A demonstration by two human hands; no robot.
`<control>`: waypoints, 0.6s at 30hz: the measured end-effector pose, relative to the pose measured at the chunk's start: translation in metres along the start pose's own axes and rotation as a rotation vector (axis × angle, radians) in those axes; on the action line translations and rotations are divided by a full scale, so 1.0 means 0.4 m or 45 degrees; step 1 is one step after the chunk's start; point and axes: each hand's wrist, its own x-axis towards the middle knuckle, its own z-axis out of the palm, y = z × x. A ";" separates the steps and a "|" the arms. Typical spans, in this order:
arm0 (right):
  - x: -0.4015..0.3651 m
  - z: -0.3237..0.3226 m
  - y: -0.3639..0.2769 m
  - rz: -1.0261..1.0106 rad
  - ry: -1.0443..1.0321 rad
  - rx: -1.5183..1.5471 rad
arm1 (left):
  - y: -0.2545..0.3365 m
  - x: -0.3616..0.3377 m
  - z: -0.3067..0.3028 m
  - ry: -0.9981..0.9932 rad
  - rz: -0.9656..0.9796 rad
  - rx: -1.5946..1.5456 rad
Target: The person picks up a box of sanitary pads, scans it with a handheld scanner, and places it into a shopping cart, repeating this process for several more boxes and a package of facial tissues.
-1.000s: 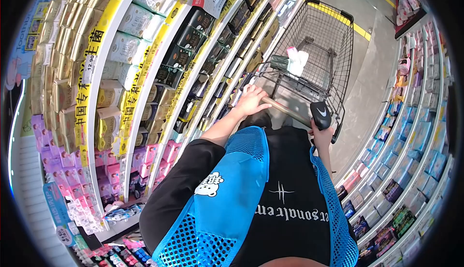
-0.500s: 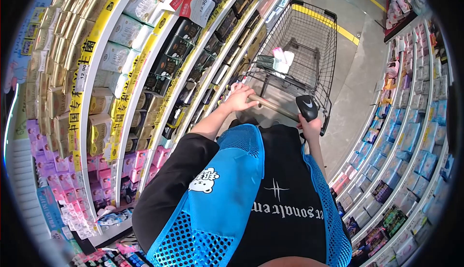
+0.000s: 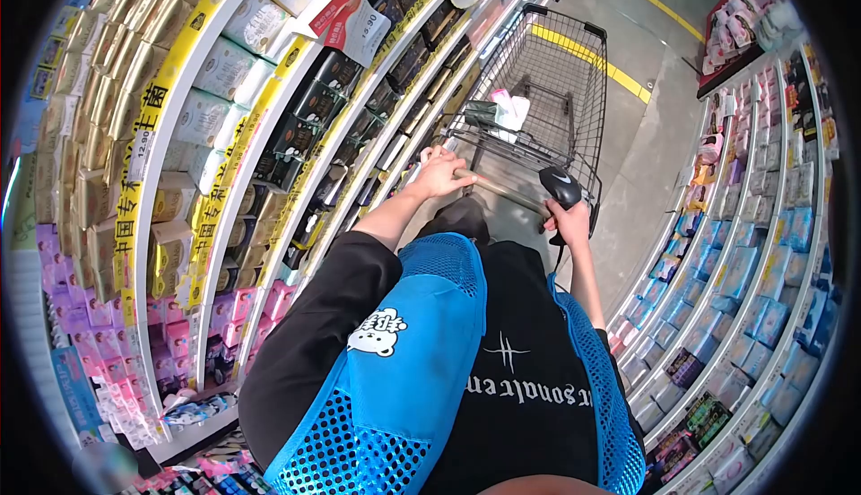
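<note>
As left hand (image 3: 441, 175) grips cart (image 3: 549, 69), right (image 3: 570, 222): one scanner (image 3: 560, 185).

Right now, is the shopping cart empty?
No, the shopping cart holds a few small packages, white, pink and dark green, at the end near its handle.

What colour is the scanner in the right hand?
Black scanner with a white mark, seen in the head view.

The cart (image 3: 538, 91) has rolled ahead — arms stretched further
</note>
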 end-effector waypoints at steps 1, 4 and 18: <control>0.015 -0.006 -0.002 -0.005 -0.007 0.005 | -0.003 0.014 0.002 0.007 0.006 -0.007; 0.066 -0.026 -0.002 0.022 -0.024 -0.036 | -0.004 0.055 -0.003 0.000 0.017 0.003; 0.311 -0.071 -0.057 -0.096 0.197 -0.036 | -0.037 0.351 -0.049 -0.002 -0.009 0.039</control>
